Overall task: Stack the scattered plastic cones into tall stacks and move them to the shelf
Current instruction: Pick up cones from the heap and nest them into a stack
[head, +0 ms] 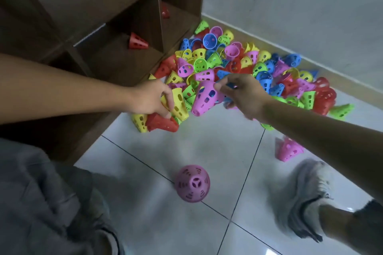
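A big pile of perforated plastic cones (238, 62) in pink, yellow, green, blue and red lies on the tiled floor beside a brown wooden shelf (107, 2). My left hand (149, 99) reaches into the pile's near left edge, fingers curled round a yellow cone (179, 104) above a red cone (161, 123). My right hand (242, 95) pinches the wide rim of a pink cone (205, 98) that lies tilted, tip toward me. One red cone (137, 41) stands in a lower shelf compartment; another red cone (165, 11) sits deeper in the compartment to its right.
A pink cone (192, 183) stands upright on the floor between my legs. Another pink cone (288, 150) lies under my right forearm. My grey-trousered knee (41, 192) is at the lower left, my shoe (306, 196) at the lower right. A wall with skirting (310, 62) bounds the pile.
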`<state>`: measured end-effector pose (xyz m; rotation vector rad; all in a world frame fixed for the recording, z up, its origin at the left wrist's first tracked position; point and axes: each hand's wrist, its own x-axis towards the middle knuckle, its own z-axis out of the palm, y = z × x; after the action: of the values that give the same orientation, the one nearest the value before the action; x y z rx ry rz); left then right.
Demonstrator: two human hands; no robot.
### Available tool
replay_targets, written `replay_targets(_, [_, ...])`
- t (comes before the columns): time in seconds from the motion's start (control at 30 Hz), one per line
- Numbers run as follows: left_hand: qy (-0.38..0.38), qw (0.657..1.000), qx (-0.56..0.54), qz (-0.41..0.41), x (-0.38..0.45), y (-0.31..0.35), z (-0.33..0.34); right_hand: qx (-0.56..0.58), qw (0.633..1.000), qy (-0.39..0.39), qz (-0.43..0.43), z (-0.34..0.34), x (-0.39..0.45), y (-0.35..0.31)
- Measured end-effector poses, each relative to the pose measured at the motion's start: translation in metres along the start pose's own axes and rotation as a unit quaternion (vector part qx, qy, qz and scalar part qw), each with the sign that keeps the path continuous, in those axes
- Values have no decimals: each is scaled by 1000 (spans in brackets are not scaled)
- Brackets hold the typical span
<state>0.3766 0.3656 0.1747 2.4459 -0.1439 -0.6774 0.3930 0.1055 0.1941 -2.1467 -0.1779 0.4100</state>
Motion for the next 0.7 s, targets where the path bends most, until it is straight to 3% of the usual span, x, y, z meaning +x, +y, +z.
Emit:
replay_targets(0.27, [53, 992, -106, 39, -69, 60, -30, 38, 998, 36, 36, -28, -66, -73])
replay_targets(0.5, [90, 980, -160, 74, -119, 91, -25, -4, 984, 173, 32, -31, -126, -88])
replay_targets(0.7, [123, 975, -164, 81, -132, 108, -13, -26, 975, 217, -45, -23, -142, -96])
